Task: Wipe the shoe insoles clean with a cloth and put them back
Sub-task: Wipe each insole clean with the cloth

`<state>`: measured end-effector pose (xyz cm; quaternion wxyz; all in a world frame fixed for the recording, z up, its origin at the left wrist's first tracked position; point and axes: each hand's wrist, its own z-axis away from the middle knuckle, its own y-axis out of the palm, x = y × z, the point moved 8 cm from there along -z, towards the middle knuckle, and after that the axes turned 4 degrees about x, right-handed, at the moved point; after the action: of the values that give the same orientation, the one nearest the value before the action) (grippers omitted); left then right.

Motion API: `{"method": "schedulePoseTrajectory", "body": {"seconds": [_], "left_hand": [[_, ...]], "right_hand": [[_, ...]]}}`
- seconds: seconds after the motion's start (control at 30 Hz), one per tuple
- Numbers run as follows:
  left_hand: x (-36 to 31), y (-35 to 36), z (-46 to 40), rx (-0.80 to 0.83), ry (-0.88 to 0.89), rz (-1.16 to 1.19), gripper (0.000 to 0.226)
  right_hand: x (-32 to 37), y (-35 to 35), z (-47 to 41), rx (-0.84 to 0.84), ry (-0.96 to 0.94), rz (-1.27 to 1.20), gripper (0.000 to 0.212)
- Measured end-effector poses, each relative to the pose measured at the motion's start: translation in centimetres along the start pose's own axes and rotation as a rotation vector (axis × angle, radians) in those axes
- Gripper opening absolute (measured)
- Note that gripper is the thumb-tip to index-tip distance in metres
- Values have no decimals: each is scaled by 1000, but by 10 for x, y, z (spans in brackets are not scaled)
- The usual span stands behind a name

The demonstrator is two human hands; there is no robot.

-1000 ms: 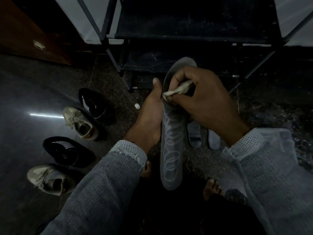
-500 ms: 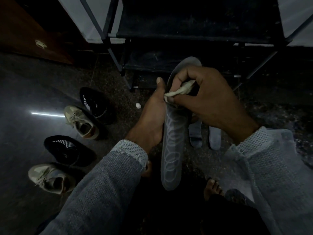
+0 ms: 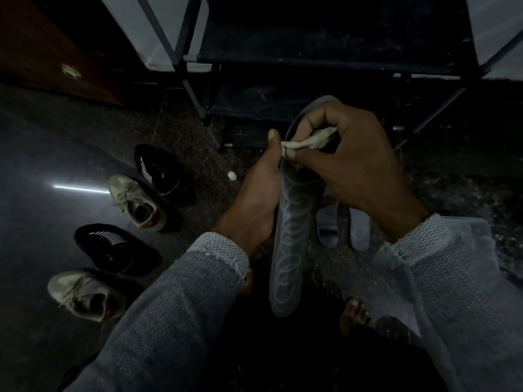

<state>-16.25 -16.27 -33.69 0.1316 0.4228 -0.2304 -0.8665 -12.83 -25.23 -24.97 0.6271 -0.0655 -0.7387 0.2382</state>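
Insole (image 3: 291, 236) under inspection: held lengthwise in front of me, above the floor (image 3: 51, 154), far end up near the rack (image 3: 311, 66), near end pointing back toward my knees. My left hand (image 3: 254, 199) supports it along its left edge, thumb laid up the side, other fingers hidden behind, so I hold it from beneath; exact curl can't be seen. My right hand (image 3: 348, 162) is curled tight round a small pale cloth (image 3: 308, 141), pressing it onto the upper part of the insole.

Handling, my judgement: light, thin, flexible foam w/ printed ring pattern; bends easily, so needs backing from beneath while rubbed. Not fragile, not slippery. Best hold approx mid-length by the edges, palm behind.

Two more insoles (image 3: 343, 227) lie on the floor just right of the held one. Four shoes at left: two black (image 3: 158, 174), two tan (image 3: 135, 202). Light poor; dirt level not assessable.
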Motion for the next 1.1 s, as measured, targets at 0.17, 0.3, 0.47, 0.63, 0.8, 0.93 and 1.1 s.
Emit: {"method": "schedulePoseTrajectory", "body": {"seconds": [0.17, 0.3, 0.47, 0.63, 0.8, 0.93, 1.1], "left_hand": [[4, 9, 2, 9, -23, -11, 62], [9, 14, 1, 44, -34, -20, 58], [3, 8, 0, 59, -26, 60, 70], [-6, 1, -2, 33, -1, 63, 72], [-4, 10, 2, 88, 14, 113, 64], [-6, 5, 2, 76, 29, 110, 61], [-10, 3, 4, 40, 25, 92, 62]], "right_hand": [[-8, -10, 4, -160, 39, 23, 12], [-11, -19, 6, -260, 68, 62, 14], [-3, -3, 2, -51, 26, 14, 11], [0, 16, 3, 166, 31, 23, 11], [-10, -1, 5, -64, 58, 117, 11], [-8, 9, 3, 102, 66, 132, 14], [-4, 14, 3, 171, 52, 103, 14]]}}
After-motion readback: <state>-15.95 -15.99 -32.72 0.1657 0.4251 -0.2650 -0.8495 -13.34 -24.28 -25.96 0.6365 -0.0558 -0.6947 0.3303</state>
